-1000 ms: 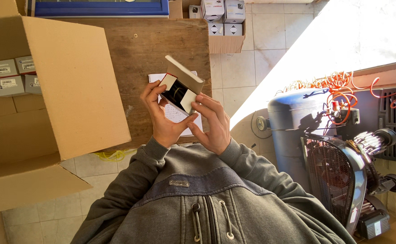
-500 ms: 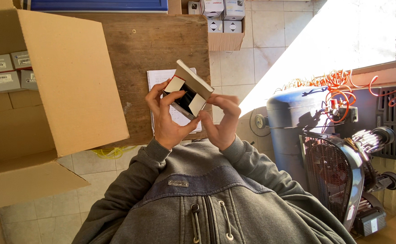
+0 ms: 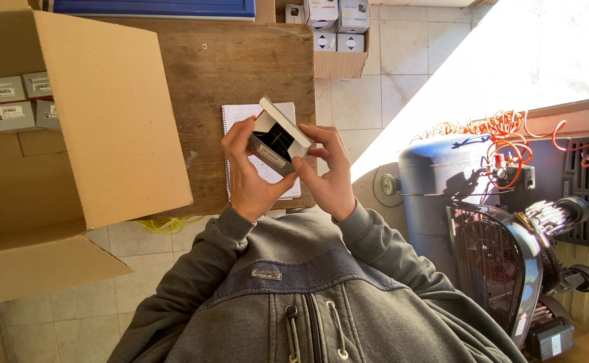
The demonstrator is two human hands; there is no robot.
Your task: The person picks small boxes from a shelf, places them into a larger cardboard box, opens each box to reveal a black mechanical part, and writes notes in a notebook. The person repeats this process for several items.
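In the head view, you are holding a small grey carton (image 3: 278, 143) above the spiral notebook (image 3: 257, 144) on the wooden table (image 3: 241, 67). Your left hand (image 3: 251, 176) is gripping its left side; your right hand (image 3: 331, 176) is pinching its open flap edge.

The floor (image 3: 368, 101) has pale square tiles, and strong sunlight makes a bright area at the upper right. A worn wooden table (image 3: 241, 74) stands in the middle. A big open cardboard box (image 3: 99, 128) is at the left. At the right stands a dark blue air compressor (image 3: 483, 222) with a coiled orange hose (image 3: 503, 128).
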